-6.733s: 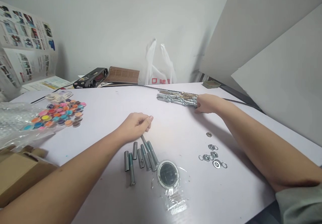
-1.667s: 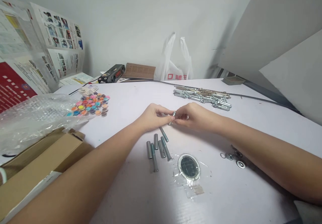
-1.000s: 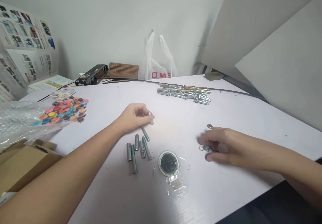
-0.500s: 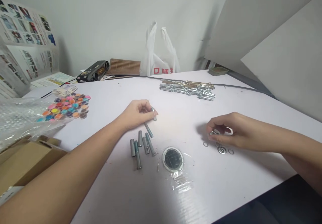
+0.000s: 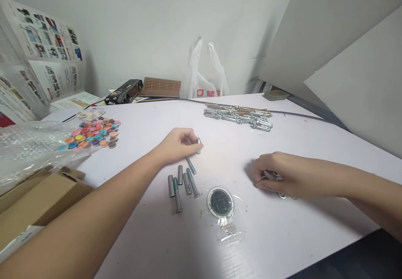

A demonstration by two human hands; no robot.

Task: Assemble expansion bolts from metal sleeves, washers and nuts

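Between the thumb and fingers of my left hand (image 5: pixel 182 146) is a short metal sleeve (image 5: pixel 198 146). A bolt (image 5: pixel 191 166) lies on the white table (image 5: pixel 144 237) just under that hand. Closer to me are several loose metal sleeves (image 5: pixel 180 175) and bolts (image 5: pixel 177 195). My right hand (image 5: pixel 282 173) is on the right, low over the table, its fingers curled round small metal nuts or washers (image 5: pixel 276 175). More washers (image 5: pixel 282 195) lie partly hidden below it.
Round dark disc (image 5: pixel 220 203) under clear tape at front centre. Assembled bolts (image 5: pixel 240 116) are piled at the back, near a white plastic bag (image 5: pixel 204 76). On the left are colourful discs (image 5: pixel 94 133), bubble wrap (image 5: pixel 28 149) and a cardboard box (image 5: pixel 44 203). A small tray (image 5: pixel 275 95) stands back right.
The view has shifted slightly. My right hand has moved left and nearer over the washers, now covering some of them. My left hand still holds the sleeve.
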